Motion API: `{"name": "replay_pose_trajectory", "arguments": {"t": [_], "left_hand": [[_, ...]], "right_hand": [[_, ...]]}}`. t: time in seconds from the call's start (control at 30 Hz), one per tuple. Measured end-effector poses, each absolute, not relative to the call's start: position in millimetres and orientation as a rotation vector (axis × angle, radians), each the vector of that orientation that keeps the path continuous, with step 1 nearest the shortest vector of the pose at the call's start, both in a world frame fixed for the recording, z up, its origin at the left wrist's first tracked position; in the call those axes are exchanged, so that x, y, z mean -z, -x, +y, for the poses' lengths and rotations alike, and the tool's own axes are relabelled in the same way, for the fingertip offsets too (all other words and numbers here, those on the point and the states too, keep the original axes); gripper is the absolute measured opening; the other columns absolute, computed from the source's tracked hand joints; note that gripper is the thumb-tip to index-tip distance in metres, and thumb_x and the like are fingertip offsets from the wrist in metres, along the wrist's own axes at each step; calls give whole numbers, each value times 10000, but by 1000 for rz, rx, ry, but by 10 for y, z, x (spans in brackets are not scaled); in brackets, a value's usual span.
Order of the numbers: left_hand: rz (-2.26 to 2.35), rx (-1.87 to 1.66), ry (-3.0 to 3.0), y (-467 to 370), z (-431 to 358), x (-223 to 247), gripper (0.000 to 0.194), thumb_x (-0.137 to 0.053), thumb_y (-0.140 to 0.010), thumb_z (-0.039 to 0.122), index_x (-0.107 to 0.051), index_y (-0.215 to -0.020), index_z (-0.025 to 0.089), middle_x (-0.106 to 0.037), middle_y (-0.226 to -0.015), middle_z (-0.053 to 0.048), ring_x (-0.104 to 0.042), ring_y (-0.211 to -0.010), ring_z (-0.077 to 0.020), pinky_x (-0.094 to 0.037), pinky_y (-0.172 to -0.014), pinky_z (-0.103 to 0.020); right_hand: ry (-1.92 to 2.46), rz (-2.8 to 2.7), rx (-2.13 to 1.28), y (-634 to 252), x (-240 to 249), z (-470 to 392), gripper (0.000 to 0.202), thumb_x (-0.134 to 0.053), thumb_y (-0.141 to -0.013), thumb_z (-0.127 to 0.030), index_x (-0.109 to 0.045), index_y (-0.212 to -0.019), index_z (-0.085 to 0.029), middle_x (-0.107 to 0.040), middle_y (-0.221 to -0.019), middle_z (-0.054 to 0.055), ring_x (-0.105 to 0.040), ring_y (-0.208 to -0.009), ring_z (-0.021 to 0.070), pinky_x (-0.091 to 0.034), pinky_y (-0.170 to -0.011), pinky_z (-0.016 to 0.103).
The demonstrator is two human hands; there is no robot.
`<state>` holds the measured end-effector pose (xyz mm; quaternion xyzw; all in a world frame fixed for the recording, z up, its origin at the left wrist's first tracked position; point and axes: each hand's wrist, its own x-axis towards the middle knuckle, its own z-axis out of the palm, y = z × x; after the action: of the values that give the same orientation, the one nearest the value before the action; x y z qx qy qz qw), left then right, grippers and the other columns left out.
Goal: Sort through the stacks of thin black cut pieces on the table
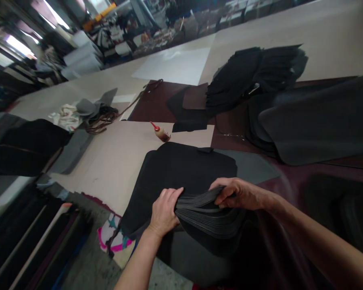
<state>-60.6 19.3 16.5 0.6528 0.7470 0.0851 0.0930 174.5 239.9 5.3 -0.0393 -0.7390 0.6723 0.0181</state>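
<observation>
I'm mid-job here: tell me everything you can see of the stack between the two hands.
The stack is many thin, dark grey to black sheets, flexible and leather- or fabric-like in look. Their edges face the camera as fine lines, bunched tight at the left hand and fanned apart toward the right hand, which pinches upper layers between thumb and fingers. The left fingers touch its left end; their thumb is hidden. The sheets bow downward, in front of a flat black piece. The exact count can't be told.

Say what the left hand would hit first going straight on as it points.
Beyond the fanned dark sheets it holds, the left hand would probably meet the broad black piece lying ahead; height is unclear, so it might pass just over.
</observation>
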Motion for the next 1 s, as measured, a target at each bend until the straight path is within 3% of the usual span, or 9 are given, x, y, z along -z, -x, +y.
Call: {"name": "replay_pose_trajectory", "arguments": {"t": [0.17, 0.37, 0.53, 0.7, 0.83, 1.0], "left_hand": [[2210, -256, -1953, 613, 186, -160, 519, -593, -880, 325, -506, -1372, 186, -606, -1120, -105, -533, -1018, -277, -511, -889, -411], [2217, -270, -1954, 602, 191, -162, 503, -595, -881, 313, -516, -1361, 186, -608, -1125, -102, -536, -1021, -274, -508, -899, -406], [2226, -277, -1947, 597, 186, -152, 491, -600, -893, 341, -524, -1354, 194, -608, -1117, -99, -537, -1024, -273, -509, -898, -402], [2222, -256, -1943, 600, 175, -145, 479, -605, -891, 315, -530, -1349, 197, -604, -1123, -94, -533, -1026, -269, -509, -891, -399], [2220, -255, -1948, 602, 176, -149, 483, -612, -885, 310, -531, -1348, 194, -602, -1125, -96, -532, -1032, -273, -510, -891, -404], [2213, -275, -1953, 602, 181, -146, 488, -608, -883, 323, -535, -1347, 190, -607, -1109, -100, -534, -1017, -273, -512, -897, -416]], "right_hand": [[69, -2398, -1942, -1761, -75, 2397, 143, -690, -864, -229, -797, -958, -211, -680, -1209, 68, -665, -1016, 178, -524, -866, 256], [55, -2440, -1795, -1768, -54, 2368, 264, -637, -794, -70, -788, -955, -214, -692, -1180, 57, -668, -999, 172, -524, -867, 250], [96, -2428, -1562, -1782, -8, 2287, 218, -607, -819, -83, -753, -925, -206, -692, -1152, 73, -683, -931, 155, -522, -808, 240], [89, -2435, -1327, -1801, 20, 2207, 269, -546, -845, -60, -712, -998, -206, -670, -1232, 113, -682, -1016, 180, -536, -845, 271], [28, -2445, -1332, -1806, 2, 2216, 299, -541, -820, -36, -734, -964, -213, -646, -1276, 112, -672, -1050, 194, -535, -871, 291], [-39, -2496, -1424, -1821, -71, 2280, 314, -563, -850, -78, -741, -1063, -226, -641, -1277, 102, -657, -1060, 193, -518, -911, 306]]}}
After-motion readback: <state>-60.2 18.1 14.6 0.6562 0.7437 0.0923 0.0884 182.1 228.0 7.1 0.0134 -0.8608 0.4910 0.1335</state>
